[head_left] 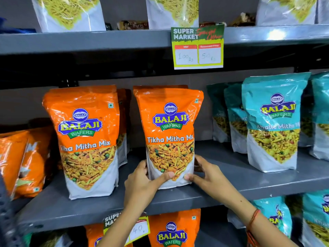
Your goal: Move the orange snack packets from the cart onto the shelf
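An orange snack packet (169, 132) labelled Tikha Mitha Mix stands upright on the grey middle shelf (231, 177). My left hand (142, 182) grips its lower left corner, thumb across the front. My right hand (206, 173) grips its lower right corner the same way. Another orange packet (85, 139) stands upright to the left, with more behind it. Further orange packets (23, 161) lean at the far left. The cart is out of view.
Teal packets (272, 122) stand in rows at the right of the same shelf. A price card (197, 47) hangs from the upper shelf edge. White packets sit above, orange and teal ones below. A grey crate edge (7, 220) shows at bottom left.
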A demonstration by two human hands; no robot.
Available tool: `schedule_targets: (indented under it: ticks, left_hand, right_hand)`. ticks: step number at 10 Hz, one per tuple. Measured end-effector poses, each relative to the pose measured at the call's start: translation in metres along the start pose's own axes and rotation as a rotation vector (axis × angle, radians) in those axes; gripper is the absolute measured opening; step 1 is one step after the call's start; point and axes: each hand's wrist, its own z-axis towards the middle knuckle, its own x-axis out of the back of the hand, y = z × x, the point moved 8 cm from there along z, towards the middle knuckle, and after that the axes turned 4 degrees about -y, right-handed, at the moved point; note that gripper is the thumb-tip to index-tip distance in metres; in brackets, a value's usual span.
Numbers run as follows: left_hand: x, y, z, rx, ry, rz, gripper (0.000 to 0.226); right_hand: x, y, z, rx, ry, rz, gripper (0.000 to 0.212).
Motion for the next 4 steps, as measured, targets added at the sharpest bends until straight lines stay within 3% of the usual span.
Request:
schedule_targets:
  ticks: [3,4]
  left_hand:
    - [-0.003,-0.001,-0.006,0.006,-0.026,-0.088,0.068]
    - [0.003,-0.009,-0.01,0.03,0.04,-0.199,0.083]
  right_hand:
    - [0.003,0.004,-0.004,-0.024,0.024,0.098,0.061]
    - [0.017,0.003,-0.012,-0.073,0.124,0.21,0.082]
